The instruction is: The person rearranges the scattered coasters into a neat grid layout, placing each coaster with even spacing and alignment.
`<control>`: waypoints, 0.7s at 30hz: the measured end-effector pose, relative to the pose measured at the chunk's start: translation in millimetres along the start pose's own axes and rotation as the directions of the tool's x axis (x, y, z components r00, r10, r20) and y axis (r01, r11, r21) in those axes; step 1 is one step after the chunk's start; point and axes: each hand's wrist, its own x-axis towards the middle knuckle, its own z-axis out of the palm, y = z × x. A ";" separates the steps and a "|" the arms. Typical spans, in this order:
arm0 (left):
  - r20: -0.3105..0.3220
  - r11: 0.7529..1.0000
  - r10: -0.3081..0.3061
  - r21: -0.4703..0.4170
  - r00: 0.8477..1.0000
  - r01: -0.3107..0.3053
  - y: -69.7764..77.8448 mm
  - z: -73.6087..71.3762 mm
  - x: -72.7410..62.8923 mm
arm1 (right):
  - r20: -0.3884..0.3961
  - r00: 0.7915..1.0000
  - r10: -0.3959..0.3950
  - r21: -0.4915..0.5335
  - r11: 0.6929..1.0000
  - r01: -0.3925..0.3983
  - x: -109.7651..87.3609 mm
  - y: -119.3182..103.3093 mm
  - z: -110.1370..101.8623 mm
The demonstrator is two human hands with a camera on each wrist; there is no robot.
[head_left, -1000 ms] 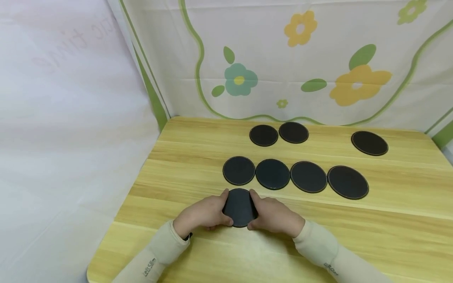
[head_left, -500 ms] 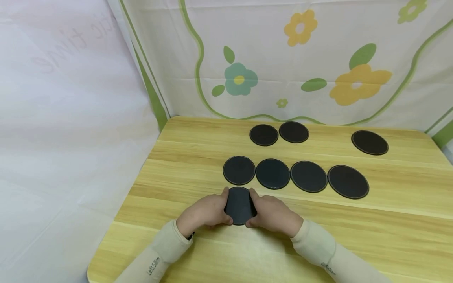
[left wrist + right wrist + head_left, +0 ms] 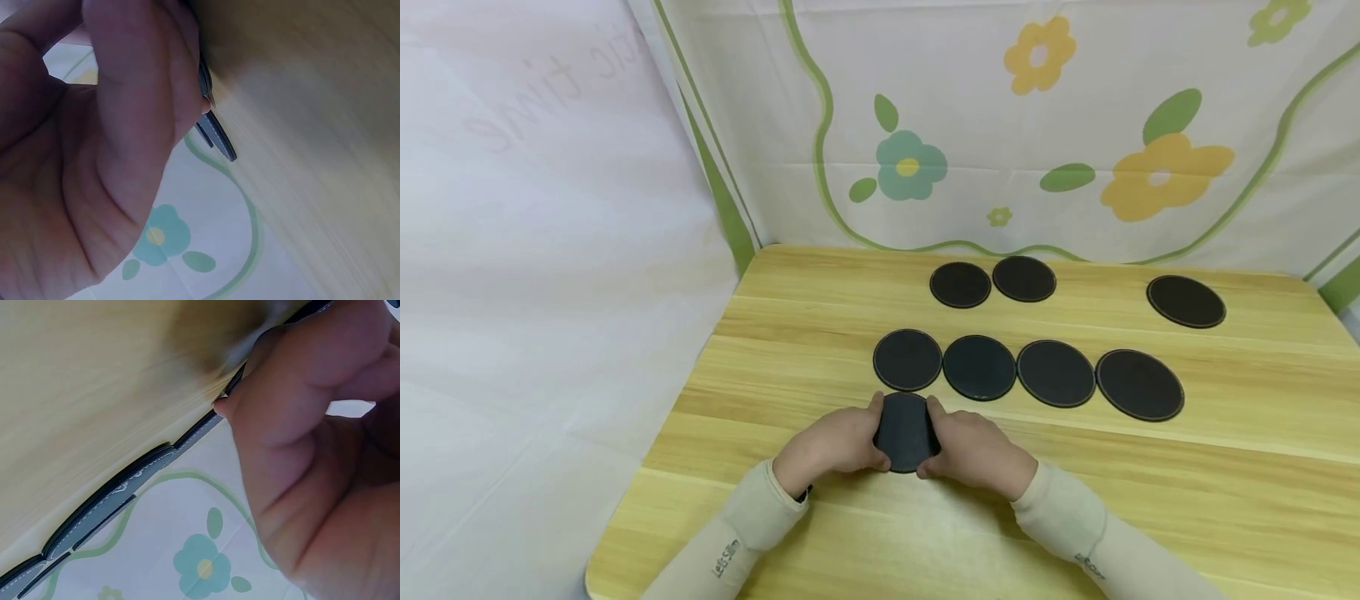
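Observation:
Between both hands, near the front middle of the wooden table (image 3: pixel 700 500), lies a round black coaster (image 3: pixel 906 433). My left hand (image 3: pixel 841 440) grips its left edge, thumb on the near side and a finger on the far side. On the opposite edge, my right hand (image 3: pixel 973 448) holds it the same way. Just beyond the far rim is another black coaster (image 3: pixel 907 360), almost touching it. In the left wrist view the hand (image 3: pixel 119 125) hides most of the held coaster. The right wrist view shows the hand (image 3: pixel 312 444) with coaster edges along the tabletop.
The middle row continues rightward with a coaster (image 3: pixel 980 367), a second coaster (image 3: pixel 1056 373) and a third coaster (image 3: pixel 1139 384), side by side. Farther back lie a pair, left coaster (image 3: pixel 960 285) and right coaster (image 3: pixel 1024 278), and a lone coaster (image 3: pixel 1186 301). A flowered curtain (image 3: pixel 970 100) hangs behind.
Both hands have slid the held coaster slightly away from the body, closing most of the gap to the left coaster of the middle row. The other coasters stay put.

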 end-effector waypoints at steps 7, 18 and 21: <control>-0.002 1.000 0.002 0.028 1.000 -0.002 0.9 -1.7 -0.9 | -0.020 1.000 -0.006 -0.014 1.000 0.006 0.6 -1.2 1.6; 0.003 1.000 -0.005 0.028 1.000 0.005 1.0 -4.9 -0.8 | -0.046 0.999 -0.025 -0.026 0.999 0.024 0.6 -1.5 2.3; 0.002 1.000 -0.006 0.024 1.000 0.006 0.0 -4.4 -0.4 | -0.046 0.998 -0.030 -0.027 0.999 0.029 1.0 -0.7 1.9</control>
